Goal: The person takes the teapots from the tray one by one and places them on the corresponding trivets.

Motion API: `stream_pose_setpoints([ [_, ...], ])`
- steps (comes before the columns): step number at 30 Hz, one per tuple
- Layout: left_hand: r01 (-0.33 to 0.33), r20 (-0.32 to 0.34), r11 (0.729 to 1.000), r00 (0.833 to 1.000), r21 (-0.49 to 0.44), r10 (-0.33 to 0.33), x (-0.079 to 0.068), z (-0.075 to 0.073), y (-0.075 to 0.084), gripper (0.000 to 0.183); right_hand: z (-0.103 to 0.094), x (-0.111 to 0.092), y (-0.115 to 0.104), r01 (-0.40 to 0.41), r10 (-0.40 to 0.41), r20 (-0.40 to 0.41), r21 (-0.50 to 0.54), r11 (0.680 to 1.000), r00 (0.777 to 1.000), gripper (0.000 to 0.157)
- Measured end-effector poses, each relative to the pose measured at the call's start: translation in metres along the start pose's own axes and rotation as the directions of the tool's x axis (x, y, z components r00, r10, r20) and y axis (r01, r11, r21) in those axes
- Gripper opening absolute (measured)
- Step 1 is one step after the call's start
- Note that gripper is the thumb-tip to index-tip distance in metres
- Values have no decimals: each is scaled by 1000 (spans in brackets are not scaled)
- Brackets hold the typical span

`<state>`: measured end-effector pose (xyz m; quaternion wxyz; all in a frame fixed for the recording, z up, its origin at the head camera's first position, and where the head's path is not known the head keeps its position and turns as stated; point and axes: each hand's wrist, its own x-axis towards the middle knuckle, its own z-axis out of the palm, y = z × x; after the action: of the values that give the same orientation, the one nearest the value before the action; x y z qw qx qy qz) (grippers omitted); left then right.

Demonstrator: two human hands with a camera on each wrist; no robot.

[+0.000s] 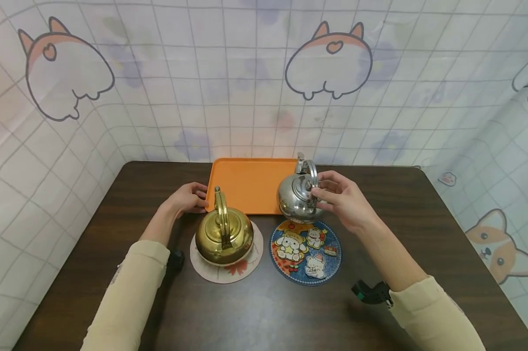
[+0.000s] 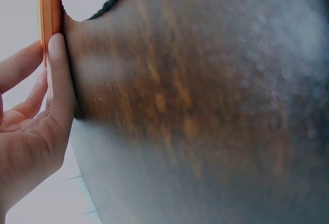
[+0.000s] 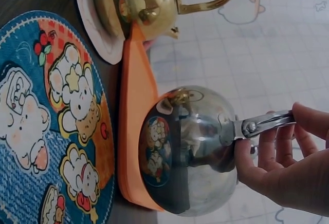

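A silver kettle point(image 1: 295, 197) with a raised hoop handle is at the tray's right end, overlapping its front right corner in the head view. My right hand point(image 1: 340, 197) grips its handle point(image 3: 267, 123), fingers curled around the metal. At the left end of the orange tray point(image 1: 251, 183), my left hand point(image 1: 186, 199) pinches the rim between thumb and fingers, as the left wrist view shows. Beside that hand, a gold kettle point(image 1: 216, 239) stands on a round pale mat point(image 1: 256, 253) with a red leaf or flower print, its handle upright.
A round blue mat point(image 1: 330, 265) with cartoon animals lies in front of the silver kettle. Everything stands on a dark wooden table point(image 1: 264, 317). Behind and at the sides hangs a white gridded cloth point(image 1: 237, 87) with corgi drawings. Dark bands sit on both wrists.
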<state>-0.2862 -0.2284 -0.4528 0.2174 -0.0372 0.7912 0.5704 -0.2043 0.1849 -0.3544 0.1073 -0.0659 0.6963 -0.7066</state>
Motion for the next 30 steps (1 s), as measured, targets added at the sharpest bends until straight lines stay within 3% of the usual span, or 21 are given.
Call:
stream_pose_setpoints([
  [30, 16, -26, 1000, 1000, 5, -16, 0, 2, -1, 58, -10, -42, 2, 5, -3, 38, -51, 999, 999, 21],
])
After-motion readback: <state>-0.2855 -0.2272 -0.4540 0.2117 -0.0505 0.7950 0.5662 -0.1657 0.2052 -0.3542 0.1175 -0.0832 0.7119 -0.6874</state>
